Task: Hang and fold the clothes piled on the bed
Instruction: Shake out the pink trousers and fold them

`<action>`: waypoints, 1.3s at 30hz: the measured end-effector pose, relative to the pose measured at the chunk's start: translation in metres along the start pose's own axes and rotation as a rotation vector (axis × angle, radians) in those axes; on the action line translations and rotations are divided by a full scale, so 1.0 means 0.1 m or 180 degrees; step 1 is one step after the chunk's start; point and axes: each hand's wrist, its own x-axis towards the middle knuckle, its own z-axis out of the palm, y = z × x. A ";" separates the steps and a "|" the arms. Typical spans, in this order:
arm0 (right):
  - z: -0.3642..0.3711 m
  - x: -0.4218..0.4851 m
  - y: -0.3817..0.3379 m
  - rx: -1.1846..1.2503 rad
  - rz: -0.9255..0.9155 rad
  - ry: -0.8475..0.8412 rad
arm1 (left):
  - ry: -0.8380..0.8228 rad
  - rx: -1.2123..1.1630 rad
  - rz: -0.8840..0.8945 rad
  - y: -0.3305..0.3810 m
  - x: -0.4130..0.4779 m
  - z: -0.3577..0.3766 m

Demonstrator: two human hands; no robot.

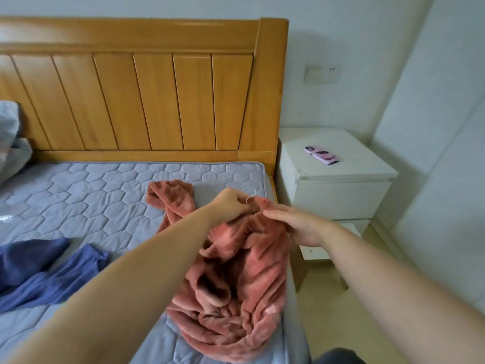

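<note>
A fluffy pink-red garment (236, 279) is bunched at the right edge of the bed (91, 195), with one part trailing toward the headboard. My left hand (232, 203) grips its top edge and lifts it off the mattress. My right hand (296, 224) lies against the same raised edge from the right, fingers straight. A blue garment (44, 271) lies crumpled on the left of the mattress.
A wooden headboard (144, 101) stands behind the mattress. A white nightstand (333, 179) to the right of the bed carries a pink phone (321, 155). Grey bedding (10, 137) is heaped at the far left. Bare floor runs beside the bed.
</note>
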 end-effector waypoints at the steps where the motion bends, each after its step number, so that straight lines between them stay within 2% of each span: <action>1: -0.05 -0.13 -0.11 -0.0121 -0.0121 -0.0014 | -0.0027 -0.0067 0.0066 0.16 0.00 -0.03; 4: -0.21 -0.57 -0.42 -0.0330 -0.0508 0.0235 | -0.0139 -0.0133 0.0385 0.75 -0.03 -0.04; 6: -0.34 -0.85 -0.60 -0.0370 -0.0750 0.0635 | -0.0130 -0.0065 0.0671 1.16 -0.01 0.00; 8: -0.48 -1.16 -0.75 -0.0490 -0.0959 0.1231 | -0.0181 0.0059 0.0970 1.60 0.04 0.06; 11: -0.80 -1.70 -0.96 -0.0544 -0.1154 0.2331 | -0.0298 0.0656 0.1314 2.28 0.09 0.20; 13: -1.10 -2.13 -1.10 -0.0380 -0.1307 0.2992 | -0.0234 0.1055 0.1466 2.67 0.13 0.32; 16: -1.57 -2.91 -1.25 -0.0572 -0.1327 0.4008 | -0.0016 0.1511 0.1736 3.23 0.16 0.55; 19: -1.91 -3.71 -1.26 -0.1030 -0.1263 0.4926 | 0.0184 0.1193 0.2003 3.88 0.09 0.84; 22: -2.10 -4.46 -1.20 -0.1559 -0.0984 0.5526 | 0.0346 0.0823 0.2371 4.59 -0.06 1.18; 27: -2.25 -5.44 -1.13 -0.2518 -0.0296 0.6189 | 0.0676 0.0365 0.2864 5.51 -0.44 1.47; 30: -2.24 -5.79 -1.14 -0.3161 0.0034 0.6354 | 0.0822 0.0351 0.2956 5.84 -0.61 1.50; 32: -2.25 -5.98 -1.15 -0.3293 0.0235 0.6425 | 0.0864 0.0438 0.2975 5.97 -0.66 1.50; 35: -2.27 -6.17 -1.12 -0.3388 0.0726 0.6508 | 0.0900 0.0590 0.2790 6.01 -0.67 1.50; 39: -2.34 -6.16 -0.99 -0.3457 0.1344 0.6334 | 0.0912 0.0611 0.2296 5.84 -0.50 1.51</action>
